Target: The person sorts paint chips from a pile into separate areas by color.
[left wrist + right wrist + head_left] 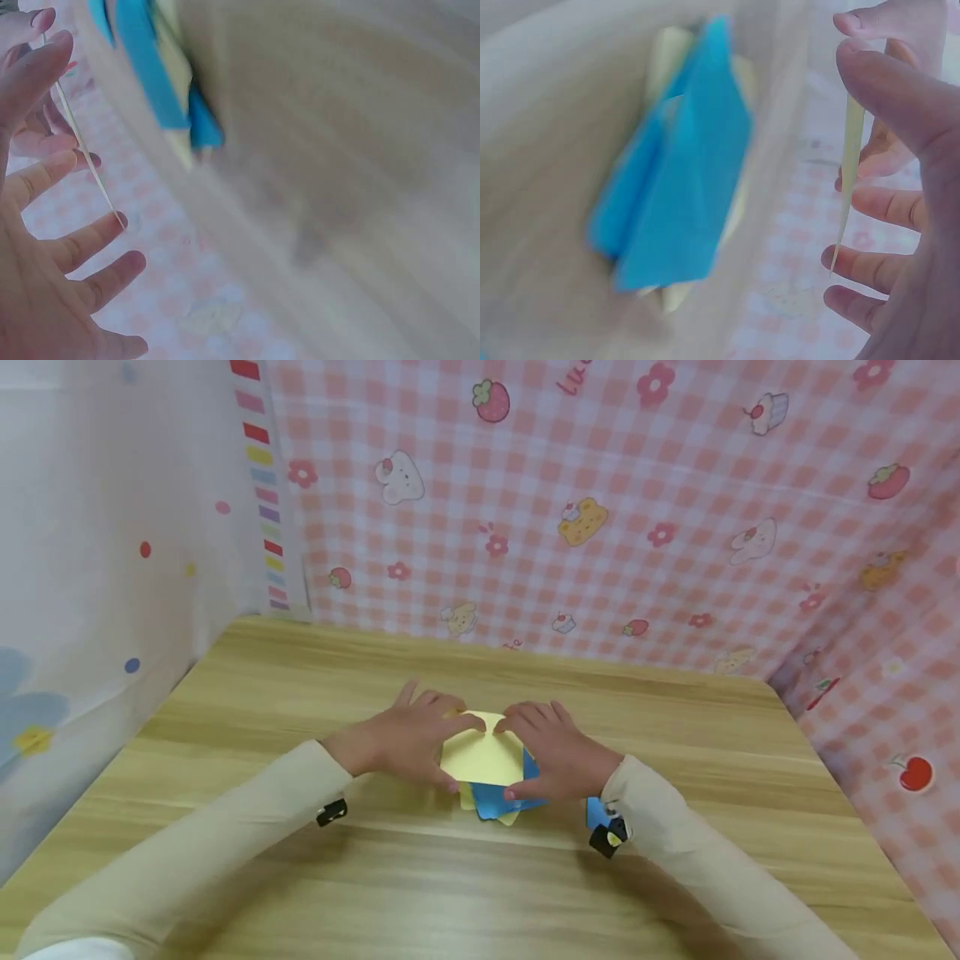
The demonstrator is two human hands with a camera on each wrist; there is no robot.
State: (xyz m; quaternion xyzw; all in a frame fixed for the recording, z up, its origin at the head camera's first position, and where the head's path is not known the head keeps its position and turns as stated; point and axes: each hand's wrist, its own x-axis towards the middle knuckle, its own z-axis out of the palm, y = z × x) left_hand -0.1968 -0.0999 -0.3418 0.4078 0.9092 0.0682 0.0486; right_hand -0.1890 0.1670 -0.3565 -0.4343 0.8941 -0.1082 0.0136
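Left hand point(411, 739) and right hand point(557, 756) are pinching one yellow paper sheet point(483, 757); beneath it, a blue-and-yellow paper pile point(491, 802) is lying; behind it, one gingham cloth point(525, 460) is showing partial lettering point(573, 378), "lu".

Sheet point(482, 762) between fingers point(468, 724), above pile point(495, 802) on table point(465, 893).

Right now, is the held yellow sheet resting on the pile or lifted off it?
Lifted: the right wrist view shows the yellow sheet nearly edge-on, held by left hand and right hand, apart from the pile.
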